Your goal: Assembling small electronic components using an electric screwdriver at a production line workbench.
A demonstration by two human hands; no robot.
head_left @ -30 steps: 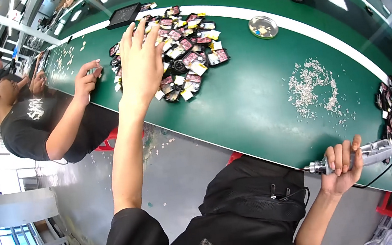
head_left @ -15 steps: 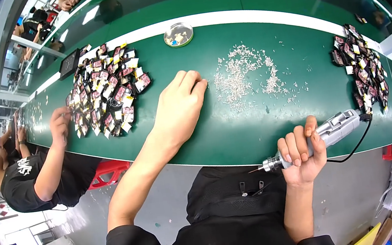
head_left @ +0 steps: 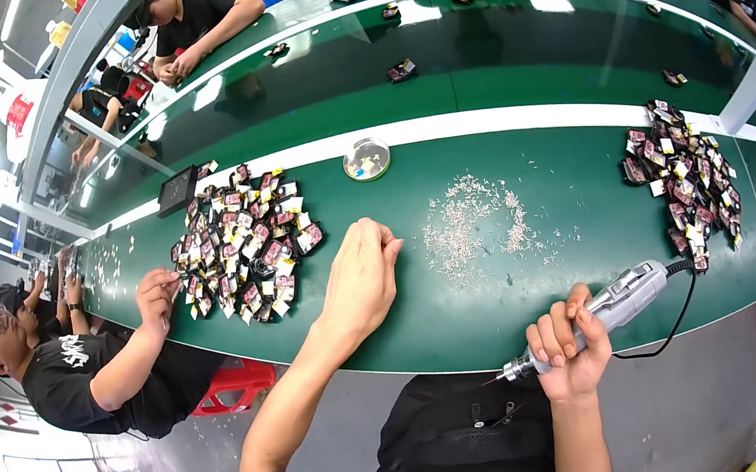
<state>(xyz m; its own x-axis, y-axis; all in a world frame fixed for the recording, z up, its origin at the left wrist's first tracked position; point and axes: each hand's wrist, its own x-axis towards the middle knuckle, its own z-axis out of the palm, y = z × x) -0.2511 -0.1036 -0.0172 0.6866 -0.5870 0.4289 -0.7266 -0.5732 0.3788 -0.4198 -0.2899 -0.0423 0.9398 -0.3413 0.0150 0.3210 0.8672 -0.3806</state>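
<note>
My right hand (head_left: 571,344) is wrapped round a silver-grey electric screwdriver (head_left: 626,298), held over the near table edge with its thin bit pointing left. A black cord runs from its back end. My left hand (head_left: 362,275) hovers over the green table with thumb and fingers pinched together; anything between them is too small or hidden to make out. Just right of it lies a scattered heap of tiny silvery screws (head_left: 455,230). To its left is a large pile of small black parts (head_left: 248,240) with pink and white labels.
A round clear dish (head_left: 367,160) with small bits stands near the white rail (head_left: 497,119). Another pile of black parts (head_left: 682,179) lies at the right. A co-worker (head_left: 79,375) sits at the left, one hand at the large pile. A conveyor belt (head_left: 528,65) runs beyond the rail.
The view has tilted up, so the table sits lower and people across the belt show more. Both hands keep much the same pose; the screwdriver remains in my right hand.
</note>
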